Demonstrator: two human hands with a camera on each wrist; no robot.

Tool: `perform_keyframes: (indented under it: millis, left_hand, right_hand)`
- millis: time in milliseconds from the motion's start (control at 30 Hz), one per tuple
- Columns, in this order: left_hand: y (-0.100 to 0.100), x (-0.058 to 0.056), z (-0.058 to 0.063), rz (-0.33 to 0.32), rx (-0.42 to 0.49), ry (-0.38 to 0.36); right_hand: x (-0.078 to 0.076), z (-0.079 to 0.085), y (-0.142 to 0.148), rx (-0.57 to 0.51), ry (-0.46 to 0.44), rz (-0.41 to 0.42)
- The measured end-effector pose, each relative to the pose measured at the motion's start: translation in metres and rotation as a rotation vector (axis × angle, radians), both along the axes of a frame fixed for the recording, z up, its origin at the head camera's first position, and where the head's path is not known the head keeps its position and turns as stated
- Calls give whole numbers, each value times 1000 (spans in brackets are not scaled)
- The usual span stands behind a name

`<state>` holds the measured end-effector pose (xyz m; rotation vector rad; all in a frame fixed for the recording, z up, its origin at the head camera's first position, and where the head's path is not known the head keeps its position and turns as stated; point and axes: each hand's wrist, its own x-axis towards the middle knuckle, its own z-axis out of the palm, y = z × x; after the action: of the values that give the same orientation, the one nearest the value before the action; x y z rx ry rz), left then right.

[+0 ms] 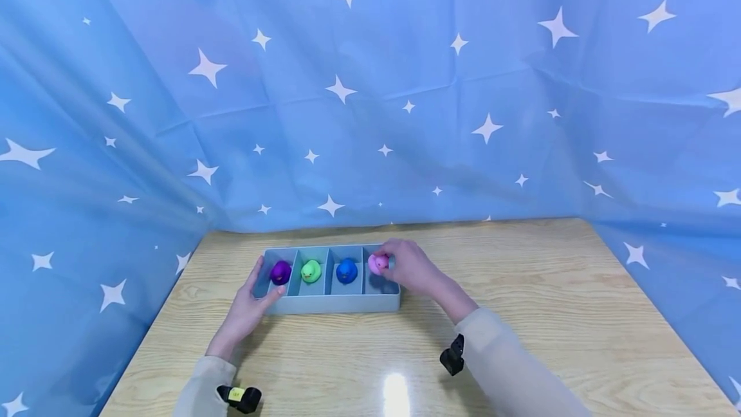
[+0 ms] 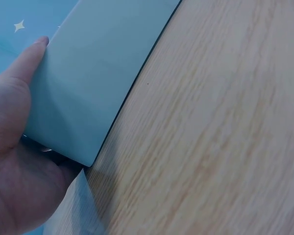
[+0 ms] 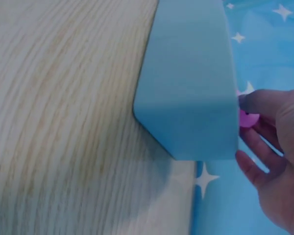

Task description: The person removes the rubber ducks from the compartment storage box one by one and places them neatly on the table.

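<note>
A pale blue divided box (image 1: 341,304) stands on the table with its compartments in a row. From left to right lie a purple rubber duck (image 1: 280,273), a green rubber duck (image 1: 311,271) and a blue rubber duck (image 1: 347,271), one in each. My left hand (image 1: 246,311) holds the box's left end, thumb on the front rim and fingers round the end wall. At the rightmost compartment my right hand (image 1: 412,268) pinches a pink rubber duck (image 1: 379,264) between thumb and fingers. In the right wrist view the box wall partly hides this pink duck (image 3: 248,119).
The wooden table (image 1: 521,288) reaches back to a blue star-patterned cloth (image 1: 393,114), which hangs behind it and along both sides. Each sleeve carries a black wrist camera; one of these cameras (image 1: 453,356) sits at the right cuff.
</note>
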<state>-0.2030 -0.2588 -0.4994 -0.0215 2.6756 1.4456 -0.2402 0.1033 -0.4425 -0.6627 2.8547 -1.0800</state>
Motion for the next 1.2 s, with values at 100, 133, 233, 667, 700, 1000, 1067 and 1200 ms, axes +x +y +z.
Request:
perform_keyframes:
  millis: [100,133,233,667,700,1000,1067,1200]
  left_hand:
    - [-1,0,1,0,3,-3]
    - [-1,0,2,2,5,-3]
    - [-1,-1,2,2,3,-4]
    - [-1,-1,0,-3,3,-4]
    - [-1,-1,0,-3,2,-4]
    - [-3,-1,-1,-15,13,9]
    - [-3,-1,-2,-16,17,11]
    - [-3,-2,-2,-22,21,9]
  right_hand:
    - [0,4,2,-74,-13,-25]
    - [0,6,3,-103,-22,-33]
    - [1,9,8,-199,-76,-65]
    - [5,11,50,-358,-131,-143]
    - [5,9,53,-349,-125,-151]
    - [5,-12,71,-306,-158,-194]
    - [5,-18,73,-297,-168,-210]
    - [5,-29,77,-272,-191,-228]
